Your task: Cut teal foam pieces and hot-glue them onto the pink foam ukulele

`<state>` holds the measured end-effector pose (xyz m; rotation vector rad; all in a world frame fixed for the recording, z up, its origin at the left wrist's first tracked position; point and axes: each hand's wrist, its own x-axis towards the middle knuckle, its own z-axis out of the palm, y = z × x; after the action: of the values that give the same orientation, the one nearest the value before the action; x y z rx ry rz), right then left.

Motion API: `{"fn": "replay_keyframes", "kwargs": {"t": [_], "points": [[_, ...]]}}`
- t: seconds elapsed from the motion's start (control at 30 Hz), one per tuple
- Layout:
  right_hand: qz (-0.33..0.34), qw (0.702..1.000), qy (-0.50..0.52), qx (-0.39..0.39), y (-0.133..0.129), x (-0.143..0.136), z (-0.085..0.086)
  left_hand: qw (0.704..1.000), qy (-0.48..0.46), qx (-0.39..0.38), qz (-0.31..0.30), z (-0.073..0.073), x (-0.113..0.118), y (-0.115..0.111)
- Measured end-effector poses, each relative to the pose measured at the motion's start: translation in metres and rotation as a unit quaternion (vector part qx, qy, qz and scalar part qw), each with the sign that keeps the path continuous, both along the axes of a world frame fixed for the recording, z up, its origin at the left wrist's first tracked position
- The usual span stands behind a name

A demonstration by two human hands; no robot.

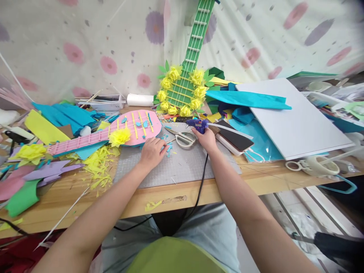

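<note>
Glue gun (199, 124), purple: one, gripped in my right hand (207, 139), fingers closed about its handle; a long white glue stick (227, 131) extends from its back end. My left hand (152, 152): fingers bent and close together, at the near edge of the pink guitar (139, 132); whether they pinch a scrap, I cannot tell. Pink guitar: lying on its back, body partly over the grey cutting mat (159, 178), neck pointing to my left, one yellow flower (120, 137) on its lower side. Scissors (178, 134): one pair, on the mat between my hands. Green guitar (182, 91): propped upright against the flowered curtain (108, 34), neck tilted right. Phone (234, 134), dark-screened: just right of my right hand. Yellow scraps (99, 165): a heap, left of the mat.
</note>
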<state>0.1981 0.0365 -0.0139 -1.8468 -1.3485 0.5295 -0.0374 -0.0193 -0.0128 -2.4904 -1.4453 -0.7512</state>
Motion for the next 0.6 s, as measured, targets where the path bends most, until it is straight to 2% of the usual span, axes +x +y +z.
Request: {"fn": "replay_keyframes", "kwargs": {"t": [0.2, 0.27, 0.4, 0.47, 0.53, 0.6], "points": [[0.014, 0.999, -0.029, -0.009, 0.003, 0.001, -0.004, 0.999, -0.039, 0.007, 0.034, 0.029, -0.016, 0.017], [0.016, 0.999, -0.026, -0.015, 0.004, 0.000, -0.005, 0.994, -0.078, -0.010, 0.075, 0.043, -0.029, 0.026], [0.016, 1.000, -0.005, -0.021, 0.005, 0.000, -0.006, 0.971, -0.150, -0.074, 0.172, 0.079, -0.062, 0.038], [0.018, 1.000, 0.009, -0.020, 0.006, 0.000, -0.007, 0.964, -0.140, -0.109, 0.200, 0.096, -0.082, 0.044], [0.019, 1.000, 0.016, -0.015, 0.006, 0.000, -0.008, 0.955, -0.116, -0.132, 0.241, 0.105, -0.105, 0.050], [0.019, 1.000, 0.017, -0.011, 0.006, 0.001, -0.008, 0.943, -0.094, -0.170, 0.271, 0.106, -0.133, 0.059]]}}
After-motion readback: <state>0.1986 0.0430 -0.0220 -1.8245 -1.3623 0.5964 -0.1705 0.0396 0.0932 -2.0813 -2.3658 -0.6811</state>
